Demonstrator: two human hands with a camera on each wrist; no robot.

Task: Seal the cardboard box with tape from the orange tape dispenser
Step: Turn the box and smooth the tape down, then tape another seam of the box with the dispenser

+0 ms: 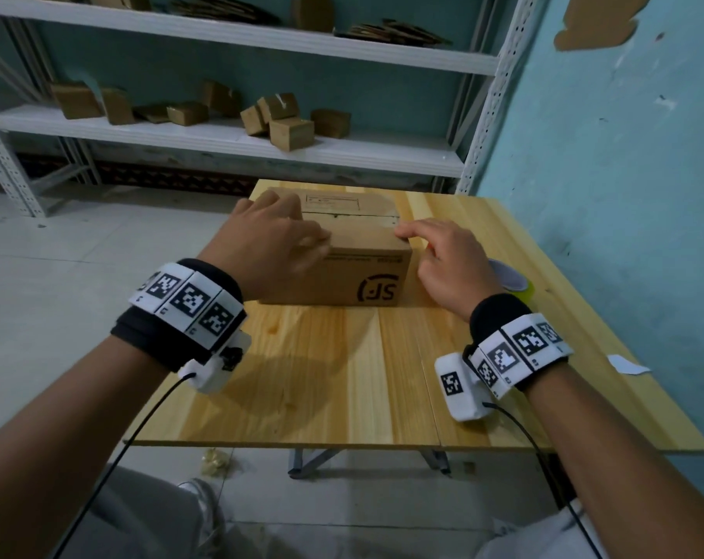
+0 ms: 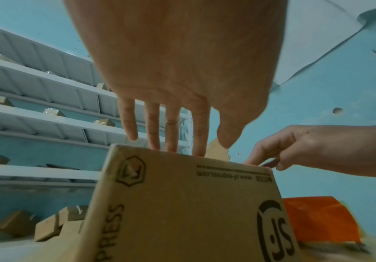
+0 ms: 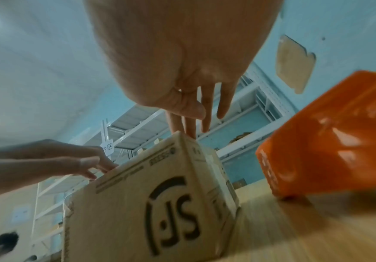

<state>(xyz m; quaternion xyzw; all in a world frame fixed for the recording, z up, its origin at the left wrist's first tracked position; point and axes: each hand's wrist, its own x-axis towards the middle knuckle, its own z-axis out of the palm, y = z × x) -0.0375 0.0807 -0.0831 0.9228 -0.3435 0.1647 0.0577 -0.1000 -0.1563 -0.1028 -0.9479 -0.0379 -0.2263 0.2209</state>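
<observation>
A brown cardboard box (image 1: pixel 366 276) printed with "SF" stands on the wooden table (image 1: pixel 342 381), its top flaps down with a seam across the top. My left hand (image 1: pixel 269 244) rests on the box's top left side, fingers (image 2: pixel 173 131) straight and pressing down on the top. My right hand (image 1: pixel 443 260) touches the near right top corner with extended fingertips (image 3: pixel 191 131). The orange tape dispenser (image 3: pixel 330 138) sits on the table just right of the box (image 3: pixel 137 195). In the head view only its yellow-green tape roll (image 1: pixel 517 282) shows behind my right hand.
White metal shelving (image 1: pixel 221 139) with several small cardboard boxes (image 1: pixel 290 131) stands behind the table. A blue wall (image 1: pixel 624 175) runs along the table's right side. A white paper scrap (image 1: pixel 626 365) lies near the right edge. Bare wood lies in front of the box.
</observation>
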